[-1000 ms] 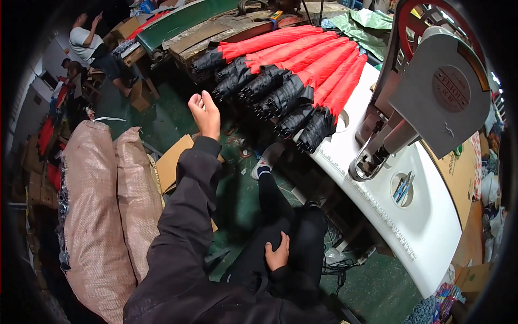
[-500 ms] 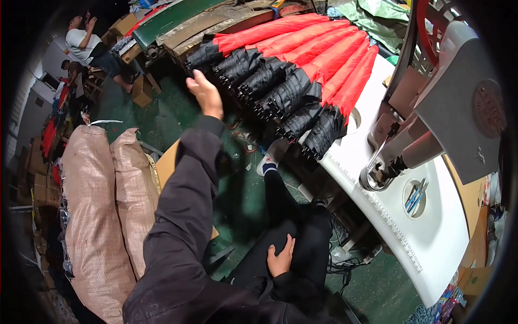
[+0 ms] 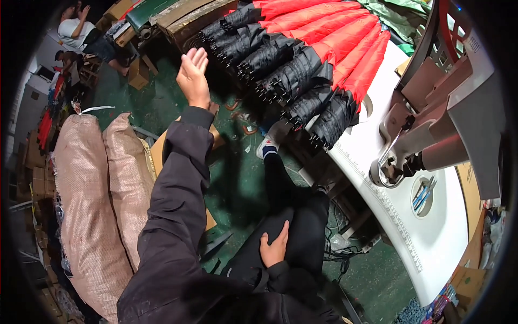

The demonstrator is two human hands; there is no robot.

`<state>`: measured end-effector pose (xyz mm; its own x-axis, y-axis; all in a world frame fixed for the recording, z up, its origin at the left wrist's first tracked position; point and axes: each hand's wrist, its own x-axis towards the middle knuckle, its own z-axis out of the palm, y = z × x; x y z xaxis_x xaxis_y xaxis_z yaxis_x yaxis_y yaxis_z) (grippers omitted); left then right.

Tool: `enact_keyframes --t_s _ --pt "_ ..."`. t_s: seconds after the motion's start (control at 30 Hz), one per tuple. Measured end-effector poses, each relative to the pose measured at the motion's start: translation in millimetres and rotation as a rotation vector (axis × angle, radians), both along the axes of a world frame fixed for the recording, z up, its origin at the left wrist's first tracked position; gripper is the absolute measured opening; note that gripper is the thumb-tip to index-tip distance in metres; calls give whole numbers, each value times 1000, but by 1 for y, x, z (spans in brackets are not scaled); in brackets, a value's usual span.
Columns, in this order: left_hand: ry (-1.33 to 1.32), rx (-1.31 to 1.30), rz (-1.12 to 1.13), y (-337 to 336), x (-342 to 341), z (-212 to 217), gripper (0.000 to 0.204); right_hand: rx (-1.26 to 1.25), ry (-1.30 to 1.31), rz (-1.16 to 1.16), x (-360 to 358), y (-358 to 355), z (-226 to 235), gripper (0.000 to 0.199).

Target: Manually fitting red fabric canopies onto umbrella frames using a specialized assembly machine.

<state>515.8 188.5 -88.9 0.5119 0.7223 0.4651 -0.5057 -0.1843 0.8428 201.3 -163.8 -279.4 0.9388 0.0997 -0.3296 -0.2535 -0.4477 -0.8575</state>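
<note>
My left hand (image 3: 193, 77) is raised at arm's length, palm showing and fingers stretched out, with nothing in it. Just to its right, apart from it, lies a row of folded umbrellas (image 3: 318, 51) with red canopies and black gathered ends that hang over the near edge of the white machine table (image 3: 396, 208). My right hand (image 3: 274, 245) rests on my thigh, holding nothing, its thumb spread away from the fingers.
Two long woven sacks (image 3: 86, 205) stand at the left. A grey machine head (image 3: 477, 135) overhangs the table, where small snips (image 3: 423, 195) sit in a round recess. A seated person (image 3: 75, 29) is at the far left. Cables (image 3: 345, 254) lie under the table.
My left hand has moved slightly left and up, turning its palm into view. The umbrellas and table have shifted in the picture as my head moved. My right hand stays on my thigh.
</note>
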Motion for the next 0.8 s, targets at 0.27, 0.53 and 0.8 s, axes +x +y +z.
enact_keyframes --t_s 0.27,0.53,0.8 --pt "310 -111 182 -53 -116 -198 23 3 -39 77 -16 13 2 87" --pt "666 -495 -315 -284 -297 -263 23 -22 -145 27 -7 -27 -40 60" --pt "585 -413 -340 -284 -285 -209 27 327 -316 -184 15 -20 24 22"
